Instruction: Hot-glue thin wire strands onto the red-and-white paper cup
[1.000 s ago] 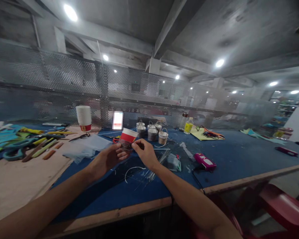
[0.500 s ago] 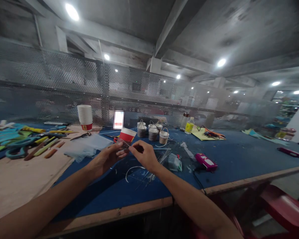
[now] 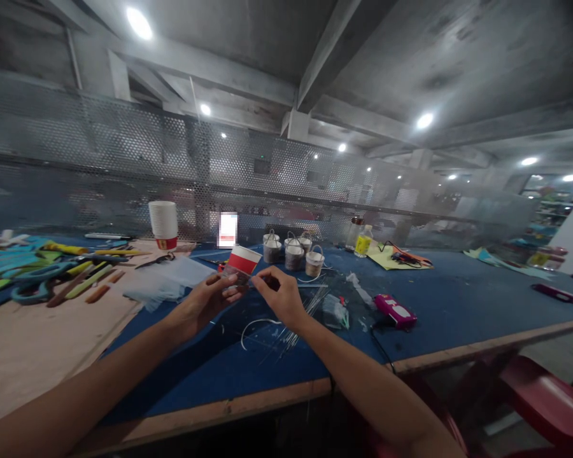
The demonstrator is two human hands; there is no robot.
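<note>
My left hand (image 3: 209,300) grips a red and white paper cup (image 3: 239,264) by its lower half, above the blue-covered table (image 3: 439,312). My right hand (image 3: 279,296) is beside the cup with thumb and forefinger pinched together on something thin near the cup's side; what it pinches is too small to tell. Thin wires (image 3: 296,318) and a bent white strip (image 3: 255,326) lie on the table just below my hands.
Several small grey buckets with wire handles (image 3: 292,252) stand behind the cup. A stack of paper cups (image 3: 163,224) is at the back left, coloured tools (image 3: 52,273) at far left, a pink device (image 3: 394,310) to the right, bottles (image 3: 361,239) and a mesh screen behind.
The cup has been lifted slightly and my right hand's pinch has shifted a little up along its side. The view has barely moved.
</note>
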